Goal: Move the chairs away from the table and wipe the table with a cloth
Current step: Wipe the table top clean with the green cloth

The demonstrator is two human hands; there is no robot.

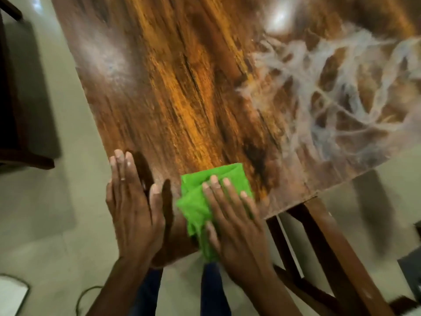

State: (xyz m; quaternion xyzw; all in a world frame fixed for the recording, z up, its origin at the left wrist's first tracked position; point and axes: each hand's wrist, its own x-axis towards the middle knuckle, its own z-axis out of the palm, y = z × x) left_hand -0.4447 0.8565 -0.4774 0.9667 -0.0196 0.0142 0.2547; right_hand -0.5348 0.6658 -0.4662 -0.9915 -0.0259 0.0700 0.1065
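Note:
A brown wooden table [186, 87] fills most of the head view, its near corner pointing at me. White smeared streaks [337, 87] cover its right part. A crumpled green cloth [196, 201] lies on the near corner. My right hand [237, 222] presses flat on the cloth, fingers spread over it. My left hand [132, 208] hangs over the table's left edge beside the cloth, fingers straight and together, palm turned toward the cloth, holding nothing. A dark wooden chair [13, 110] stands apart at the far left.
The floor [45, 224] is pale tile. Under the near right edge a wooden table leg and frame [330, 247] slant down. A thin cable [84, 295] lies on the floor at the bottom left, near a white object [11, 295]. Dark trouser legs [211, 290] show below.

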